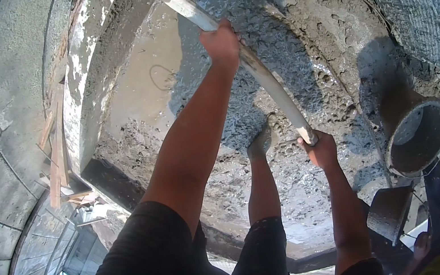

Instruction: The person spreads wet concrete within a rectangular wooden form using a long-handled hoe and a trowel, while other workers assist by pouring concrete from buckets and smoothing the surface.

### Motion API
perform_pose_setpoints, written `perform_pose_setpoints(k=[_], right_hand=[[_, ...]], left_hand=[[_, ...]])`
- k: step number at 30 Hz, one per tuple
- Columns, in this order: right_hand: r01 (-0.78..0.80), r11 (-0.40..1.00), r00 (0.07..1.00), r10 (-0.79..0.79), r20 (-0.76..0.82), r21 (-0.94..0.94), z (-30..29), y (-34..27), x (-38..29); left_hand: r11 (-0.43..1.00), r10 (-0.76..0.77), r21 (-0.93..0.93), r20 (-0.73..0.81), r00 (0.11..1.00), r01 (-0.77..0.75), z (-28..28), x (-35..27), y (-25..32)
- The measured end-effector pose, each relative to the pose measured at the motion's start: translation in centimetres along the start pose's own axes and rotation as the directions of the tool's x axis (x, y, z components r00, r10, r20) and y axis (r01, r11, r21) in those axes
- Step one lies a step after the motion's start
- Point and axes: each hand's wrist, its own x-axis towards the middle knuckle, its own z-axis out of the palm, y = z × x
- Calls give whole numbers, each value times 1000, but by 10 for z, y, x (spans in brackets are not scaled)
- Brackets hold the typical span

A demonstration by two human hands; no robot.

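A long, pale pole, probably wooden, runs slantwise over wet, lumpy concrete or mud. My left hand is closed around it partway up. At its lower end, my right hand grips the pole's tip. The far end leaves the top of the picture, so its tool head, if any, is hidden. Between my arms, one bare leg stands in the wet mix, with the foot sunk in it. Shallow murky water lies over the mix beyond my left forearm.
A round, mud-coated container or pipe opens towards me at right. Near it, at bottom right, are a dark angular object and part of another person. Broken wooden boards lie left, beside a raised concrete edge.
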Motion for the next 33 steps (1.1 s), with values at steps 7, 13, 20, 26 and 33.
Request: perform_pose_setpoints(k=[7,13,20,26,33], right_hand=[[-132,982,989,139,-45,137,33,102,-101],[-273,961,957,268,-108,-36,66,137,-214],[-129,988,981,139,-138,82,93,141,-173],[118,976,976,-81,-200,181,61,61,66],[184,981,956,-165,-241,58,65,41,70]], left_hand=[[977,-199,91,96,975,191,-2,-113,-47],[918,-337,231,27,941,322,-54,-201,-110],[941,-337,14,113,935,338,-71,-196,-54],[991,102,-105,123,987,-89,6,-35,-16],[987,152,44,49,987,-154,-5,17,-37]])
